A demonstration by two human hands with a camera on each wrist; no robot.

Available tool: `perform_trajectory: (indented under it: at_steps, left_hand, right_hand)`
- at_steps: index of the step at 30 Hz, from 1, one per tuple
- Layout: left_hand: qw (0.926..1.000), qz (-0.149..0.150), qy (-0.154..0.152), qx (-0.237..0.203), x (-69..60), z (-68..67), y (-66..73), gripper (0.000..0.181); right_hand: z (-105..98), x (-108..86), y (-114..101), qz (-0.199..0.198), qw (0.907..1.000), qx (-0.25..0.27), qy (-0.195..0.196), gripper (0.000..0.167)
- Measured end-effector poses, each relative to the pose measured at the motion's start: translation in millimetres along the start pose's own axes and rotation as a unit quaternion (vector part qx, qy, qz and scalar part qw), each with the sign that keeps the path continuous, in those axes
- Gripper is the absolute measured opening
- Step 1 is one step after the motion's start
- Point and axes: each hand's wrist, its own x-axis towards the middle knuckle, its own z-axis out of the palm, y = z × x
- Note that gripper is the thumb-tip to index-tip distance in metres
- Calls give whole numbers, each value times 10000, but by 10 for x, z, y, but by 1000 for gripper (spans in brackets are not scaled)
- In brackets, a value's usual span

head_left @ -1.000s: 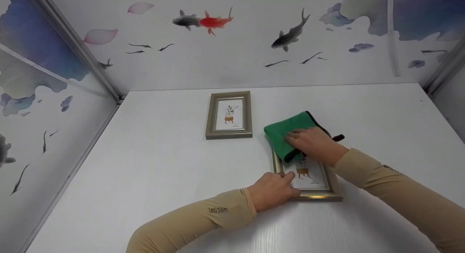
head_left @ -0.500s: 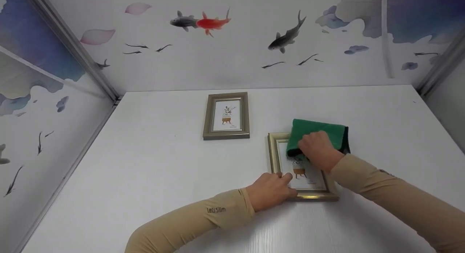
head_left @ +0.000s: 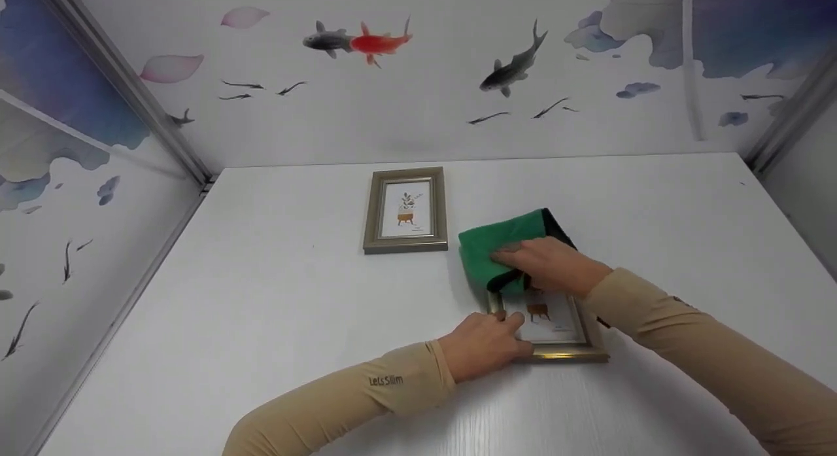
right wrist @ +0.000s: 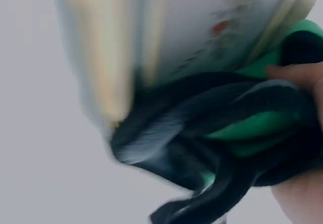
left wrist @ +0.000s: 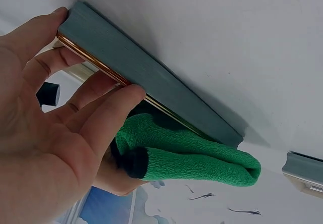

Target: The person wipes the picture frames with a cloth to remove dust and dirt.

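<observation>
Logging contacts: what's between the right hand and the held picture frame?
A green cloth: the head view shows it under the right hand, over the frame.

Wht tbl (head_left: 294, 299), back wall (head_left: 431, 125) w/ fish (head_left: 513, 67) (printed).

White tabletop (head_left: 274, 299): rear picture frame (head_left: 407, 209); second frame (head_left: 557, 325) nearer, right.

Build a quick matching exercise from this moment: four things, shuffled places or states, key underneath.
Column 1
1. Far frame
2. Green cloth
3. Left hand
4. Right hand

Column 2
A. Gripping the near frame by its lower-left corner
B. Folded, with black edging
C. On the cloth
D. Lying on the white table, no hand on it

Pairs: 1-D, 2-B, 3-A, 4-C
</observation>
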Motion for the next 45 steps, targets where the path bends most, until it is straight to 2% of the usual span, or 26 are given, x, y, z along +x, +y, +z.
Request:
perform_trajectory:
  at_steps: [2,4,10,13,18,20,23,26,28,32,35,40,45]
  left_hand:
    - [10000,-18,-24,-30,2,-4,7,19]
    - [10000,-25,-21,-51,7,-5,15,19]
    - [9999,-39,108,57,8,-8,31,18]
    - [9998,-53,140,93,11,-14,30,17]
    - [9999,-101,58,92,15,-38,18,18]
    - [9999,-121,31,97,14,-50,17,18]
    - [9998,-146,37,97,11,-54,24,18]
    - [9998,-148,66,89,16,-39,37,18]
    - [9998,-140,79,87,18,-23,48,18]
    - [9999,-93,66,53,20,0,58,19]
    - [9999,-88,86,70,14,0,57,20]
    - [9997,-135,177,56,2,-10,55,19]
    - [9999,-120,50,-106,1,-4,41,20]
  right_hand:
    - [15,-38,46,-161,9998,92,63,59]
    - [27,-83,89,-313,9994,-29,134,61]
    - [68,-272,225,-507,9933,-932,448,56]
    - [61,-406,307,-331,9912,-1148,563,52]
    - [-17,-592,405,419,9906,-1206,491,47]
    - [-37,-630,428,799,9905,-1061,361,47]
    - [-47,-640,448,1513,9878,-336,123,44]
    - [-34,-622,475,2176,9742,592,96,37]
    - [-10,-622,493,2405,9643,1079,268,29]
    - [39,-674,486,2441,9567,1468,598,18]
    - [44,-756,411,2374,9562,1559,709,18]
    - [36,-945,129,2291,9566,1634,754,22]
    - [49,-1162,-201,2309,9532,1797,765,27]
